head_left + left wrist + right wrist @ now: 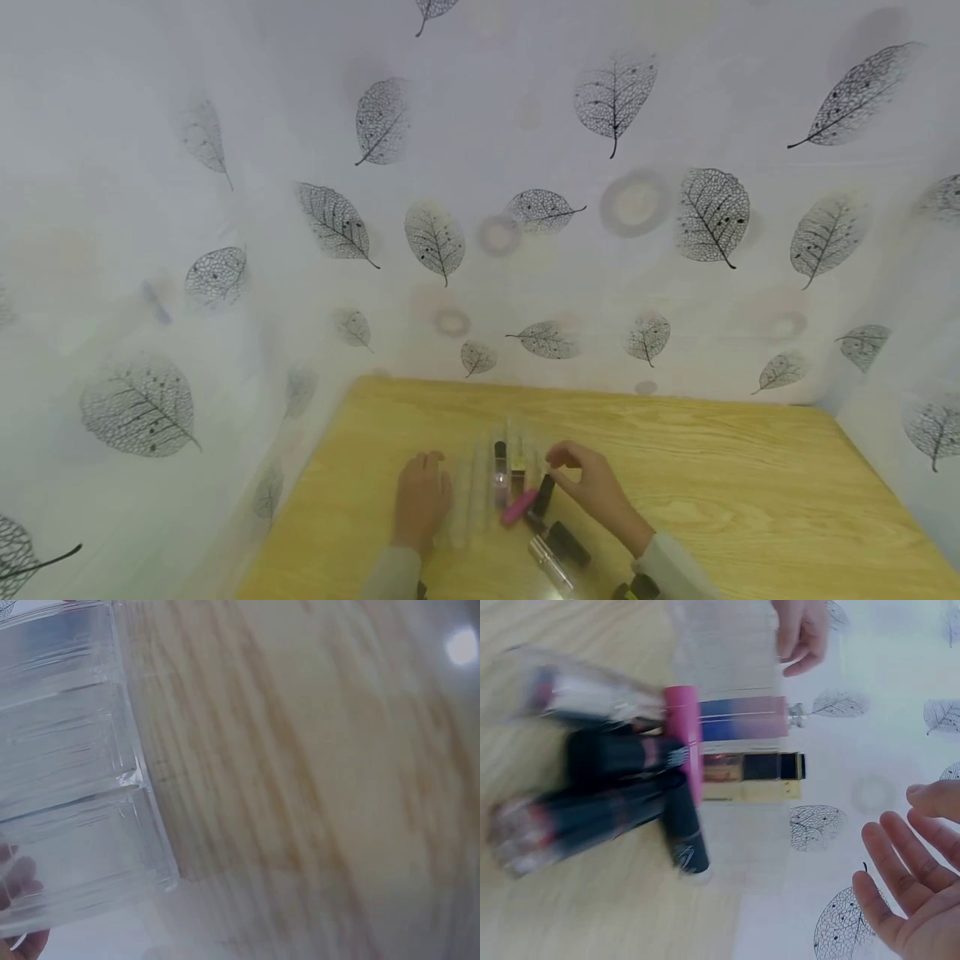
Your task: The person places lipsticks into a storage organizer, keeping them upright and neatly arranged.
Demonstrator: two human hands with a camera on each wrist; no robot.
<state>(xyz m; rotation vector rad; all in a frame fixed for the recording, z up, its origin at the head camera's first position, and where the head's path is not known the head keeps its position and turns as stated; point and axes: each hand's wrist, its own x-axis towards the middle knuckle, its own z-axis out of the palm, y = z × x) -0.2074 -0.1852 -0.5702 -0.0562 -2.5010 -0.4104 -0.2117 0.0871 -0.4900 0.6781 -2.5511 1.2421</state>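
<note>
A clear plastic organizer with several compartments lies on the wooden table. My left hand holds it at its left side; in the left wrist view a few fingers show through its clear wall. In its right part stand a blue-and-pink tube and a gold-and-black lipstick box. A bright pink tube lies across their near ends, beside a black lipstick tube. My right hand is just right of that black tube, fingers spread and holding nothing in the right wrist view.
Nearer me lie a silver-capped tube, a thick black tube and a clear-wrapped item. Another dark item sits by my right sleeve. White leaf-print sheeting walls the table at the back and sides.
</note>
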